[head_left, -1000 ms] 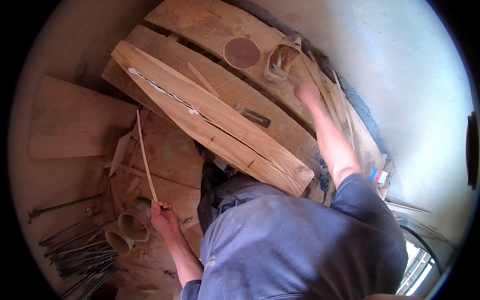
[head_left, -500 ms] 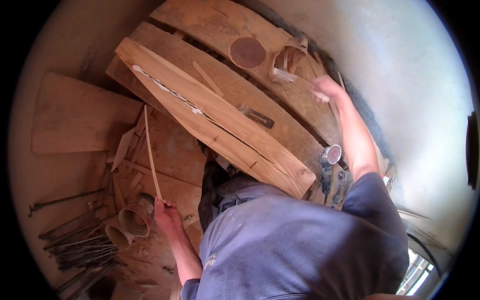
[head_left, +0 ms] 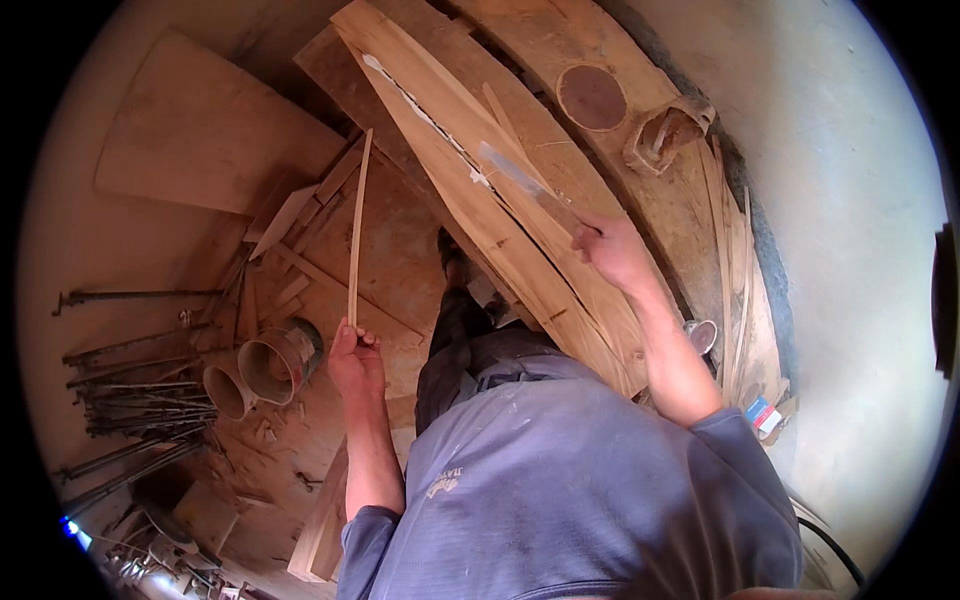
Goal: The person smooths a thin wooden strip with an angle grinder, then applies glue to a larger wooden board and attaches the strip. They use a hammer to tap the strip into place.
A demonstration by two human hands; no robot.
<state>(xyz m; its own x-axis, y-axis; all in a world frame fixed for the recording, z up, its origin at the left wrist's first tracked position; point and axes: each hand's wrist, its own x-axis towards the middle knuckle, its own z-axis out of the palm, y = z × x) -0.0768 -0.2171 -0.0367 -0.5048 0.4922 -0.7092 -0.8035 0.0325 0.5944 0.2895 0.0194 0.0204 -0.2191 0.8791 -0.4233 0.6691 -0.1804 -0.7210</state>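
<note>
A long tapered wooden board (head_left: 430, 88) lies slanting across the bench in front of me. A dark crack runs along it, its far part filled with white putty (head_left: 478, 178). My right hand (head_left: 618, 252) is closed round the handle of a putty knife (head_left: 515, 172), whose whitish blade is over the board near the end of the putty. Whether the blade touches the wood I cannot tell. Off to the left, away from the board, my left hand (head_left: 356, 360) pinches the lower end of a thin wooden strip (head_left: 360, 225), which points upward.
On the bench planks (head_left: 545, 45) are a round brown disc (head_left: 591, 98), a cut-open container (head_left: 682, 125) and long thin offcuts (head_left: 740, 270). A sander (head_left: 702, 335) is partly behind my right arm. Buckets (head_left: 270, 368), metal clamps (head_left: 140, 395) and scrap wood stand at left.
My right hand has brought the putty knife from beside the cut-open container leftward over the board. My left hand still holds the strip. The whole view has shifted.
</note>
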